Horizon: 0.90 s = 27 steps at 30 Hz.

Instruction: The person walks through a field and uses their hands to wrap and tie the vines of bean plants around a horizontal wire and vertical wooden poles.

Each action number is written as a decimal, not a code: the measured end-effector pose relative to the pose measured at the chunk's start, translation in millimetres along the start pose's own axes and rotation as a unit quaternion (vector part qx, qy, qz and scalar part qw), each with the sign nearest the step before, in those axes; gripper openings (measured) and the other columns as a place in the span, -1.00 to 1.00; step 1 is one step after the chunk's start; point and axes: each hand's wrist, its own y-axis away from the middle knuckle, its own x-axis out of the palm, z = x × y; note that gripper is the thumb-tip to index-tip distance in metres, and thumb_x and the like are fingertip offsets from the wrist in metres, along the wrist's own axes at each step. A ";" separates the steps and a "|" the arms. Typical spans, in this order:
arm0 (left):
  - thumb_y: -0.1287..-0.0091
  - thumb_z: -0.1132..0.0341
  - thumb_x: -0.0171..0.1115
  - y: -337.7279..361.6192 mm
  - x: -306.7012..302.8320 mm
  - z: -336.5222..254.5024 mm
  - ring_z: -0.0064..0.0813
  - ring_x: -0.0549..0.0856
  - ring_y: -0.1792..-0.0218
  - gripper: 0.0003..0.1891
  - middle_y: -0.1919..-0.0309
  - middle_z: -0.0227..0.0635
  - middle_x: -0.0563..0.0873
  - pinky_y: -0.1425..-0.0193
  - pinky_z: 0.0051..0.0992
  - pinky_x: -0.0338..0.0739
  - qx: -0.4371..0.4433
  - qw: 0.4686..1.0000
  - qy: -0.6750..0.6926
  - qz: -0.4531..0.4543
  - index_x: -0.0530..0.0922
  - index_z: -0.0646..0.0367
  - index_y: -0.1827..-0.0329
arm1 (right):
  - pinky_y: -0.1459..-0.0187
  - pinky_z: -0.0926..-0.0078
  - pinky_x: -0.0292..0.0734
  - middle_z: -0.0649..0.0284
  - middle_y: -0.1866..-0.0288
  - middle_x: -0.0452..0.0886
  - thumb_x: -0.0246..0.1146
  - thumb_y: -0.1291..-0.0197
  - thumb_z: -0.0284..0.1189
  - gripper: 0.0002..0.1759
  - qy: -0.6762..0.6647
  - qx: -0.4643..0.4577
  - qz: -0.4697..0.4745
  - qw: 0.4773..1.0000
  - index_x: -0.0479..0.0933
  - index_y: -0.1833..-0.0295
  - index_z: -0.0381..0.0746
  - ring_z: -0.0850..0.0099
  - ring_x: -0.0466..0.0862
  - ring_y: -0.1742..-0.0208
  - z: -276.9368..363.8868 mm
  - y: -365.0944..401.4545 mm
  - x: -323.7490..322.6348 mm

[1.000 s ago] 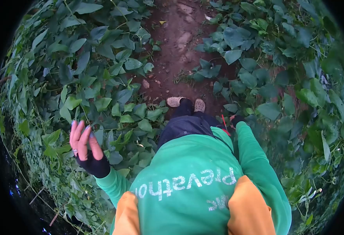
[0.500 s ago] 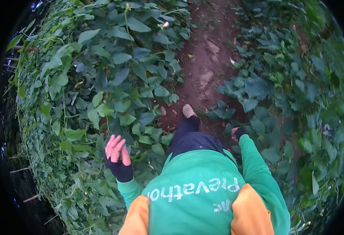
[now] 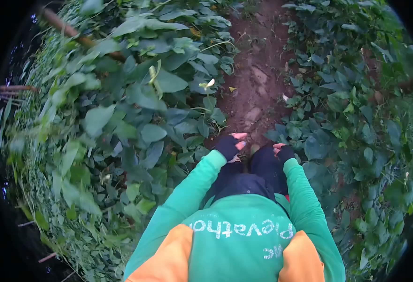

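Observation:
My left hand (image 3: 232, 145), in a dark fingerless glove, is over my left thigh at the edge of the dirt path. Its fingers point right with a gap between them, and nothing shows in them. Beside my right thigh is my right hand (image 3: 284, 151), gloved the same way. Its fingers are curled in, and whatever they may hold is hidden. Leaves of the right-hand vines (image 3: 316, 145) are close to it. Left of my left hand grow broad-leaved green vines (image 3: 152, 134), with a pale flower (image 3: 210, 83) on a stem.
A reddish dirt path (image 3: 258, 61) runs ahead between two banks of vines. A thick brown stick (image 3: 70, 30) slants out of the foliage at upper left, with thinner stick ends (image 3: 18, 88) at the left edge. A small yellow leaf (image 3: 232, 89) lies on the path.
My left hand has swung right, from over the left vines to in front of my thigh. My right hand has shifted slightly up. The thick stick has come into view at upper left.

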 end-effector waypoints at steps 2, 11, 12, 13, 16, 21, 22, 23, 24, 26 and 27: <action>-0.24 0.25 0.21 -49.8 27.4 38.3 -0.30 0.60 -0.09 -0.48 -0.10 -0.14 0.60 -0.18 -0.42 0.45 -0.084 0.994 0.072 0.025 0.41 0.23 -0.26 | 0.20 0.38 0.52 0.19 0.18 0.64 0.24 -0.12 -0.37 -0.65 0.266 -0.040 -0.029 0.963 0.55 -0.05 -0.16 0.35 0.63 0.24 2.2 -12.9 9.1; -0.21 0.15 0.20 -231.4 57.4 170.3 -0.14 0.47 -0.21 -0.37 -0.21 -0.06 0.47 -0.29 -0.32 0.33 -0.482 0.865 -0.087 -0.106 0.30 0.10 -0.36 | -0.28 -0.26 0.07 0.25 -0.49 0.04 0.29 -0.03 -0.06 -0.35 0.527 0.203 0.053 0.823 0.35 -0.30 0.18 0.07 0.01 -0.49 -54.3 -117.0 34.1; -0.19 0.11 0.19 -244.8 69.1 221.6 -0.13 0.39 -0.26 -0.35 -0.26 -0.09 0.39 -0.32 -0.29 0.28 -0.486 0.860 -0.065 -0.143 0.30 0.09 -0.36 | -0.25 -0.27 0.09 0.24 -0.48 0.05 0.29 -0.02 -0.06 -0.35 0.549 0.186 0.050 0.813 0.36 -0.28 0.17 0.07 0.02 -0.48 -52.6 -116.6 29.3; -0.18 0.06 0.17 -258.3 78.8 266.2 -0.12 0.31 -0.31 -0.34 -0.32 -0.11 0.30 -0.35 -0.26 0.23 -0.486 0.854 -0.037 -0.182 0.30 0.08 -0.36 | -0.23 -0.28 0.11 0.24 -0.47 0.07 0.29 -0.01 -0.06 -0.36 0.570 0.165 0.043 0.804 0.37 -0.27 0.15 0.06 0.03 -0.47 -46.6 -118.4 21.4; -0.17 -0.04 0.14 -302.5 83.5 330.9 -0.08 0.07 -0.44 -0.30 -0.46 -0.19 0.06 -0.42 -0.16 0.07 -0.540 0.804 -0.090 -0.231 0.29 0.06 -0.38 | -0.19 -0.26 0.13 0.22 -0.46 0.10 0.27 0.02 -0.08 -0.41 0.576 0.099 0.018 0.811 0.43 -0.21 0.11 0.06 0.05 -0.46 -36.7 -121.3 -7.7; -0.29 0.00 0.06 -360.1 70.7 455.2 -0.05 -0.20 -0.49 -0.43 -0.52 -0.33 -0.21 -0.41 0.16 -0.16 -0.411 0.736 -0.519 -0.138 0.28 -0.12 -0.38 | -0.14 -0.27 0.21 0.17 -0.45 0.15 0.25 0.00 -0.12 -0.47 0.589 0.103 0.006 0.802 0.47 -0.15 0.07 0.03 0.22 -0.39 -18.8 -146.9 -41.6; -0.29 -0.02 0.05 -369.3 67.1 469.6 -0.05 -0.21 -0.49 -0.41 -0.52 -0.34 -0.20 -0.42 0.15 -0.18 -0.409 0.713 -0.558 -0.115 0.26 -0.12 -0.39 | -0.12 -0.19 0.29 0.14 -0.44 0.18 0.26 -0.01 -0.13 -0.48 0.560 0.110 -0.011 0.821 0.47 -0.15 0.04 0.01 0.33 -0.32 -17.7 -151.6 -47.9; -0.30 -0.03 0.05 -379.8 60.8 483.6 -0.04 -0.21 -0.49 -0.39 -0.53 -0.35 -0.18 -0.42 0.14 -0.20 -0.405 0.688 -0.595 -0.093 0.24 -0.12 -0.41 | -0.10 -0.11 0.37 0.10 -0.42 0.21 0.26 -0.01 -0.14 -0.49 0.531 0.116 -0.030 0.839 0.48 -0.14 0.01 -0.01 0.43 -0.24 -17.5 -157.4 -53.8; -0.29 -0.02 0.05 -388.3 51.8 531.8 -0.05 -0.20 -0.50 -0.39 -0.52 -0.35 -0.13 -0.43 0.13 -0.19 -0.363 0.740 -0.555 -0.117 0.24 -0.09 -0.41 | -0.10 -0.11 0.37 0.10 -0.42 0.21 0.26 -0.01 -0.14 -0.49 0.537 0.121 -0.023 0.835 0.48 -0.14 0.01 -0.01 0.43 -0.24 -16.7 -163.3 -59.3; -0.27 0.01 0.06 -408.0 42.7 536.9 -0.05 -0.19 -0.50 -0.38 -0.51 -0.37 -0.02 -0.43 0.13 -0.19 -0.342 0.787 -0.513 -0.015 0.24 -0.06 -0.41 | -0.01 0.01 0.46 0.04 -0.39 0.25 0.27 -0.01 -0.18 -0.50 0.538 0.097 -0.042 0.836 0.48 -0.12 -0.03 -0.01 0.53 -0.09 -10.5 -174.1 -66.3; -0.26 0.03 0.06 -428.5 28.4 489.9 -0.05 -0.19 -0.50 -0.38 -0.50 -0.39 0.03 -0.44 0.14 -0.20 -0.359 0.774 -0.509 0.113 0.24 -0.06 -0.41 | 0.03 0.07 0.51 0.01 -0.38 0.27 0.28 -0.01 -0.19 -0.51 0.536 0.084 -0.053 0.838 0.48 -0.11 -0.05 0.00 0.59 -0.02 -3.7 -177.9 -68.1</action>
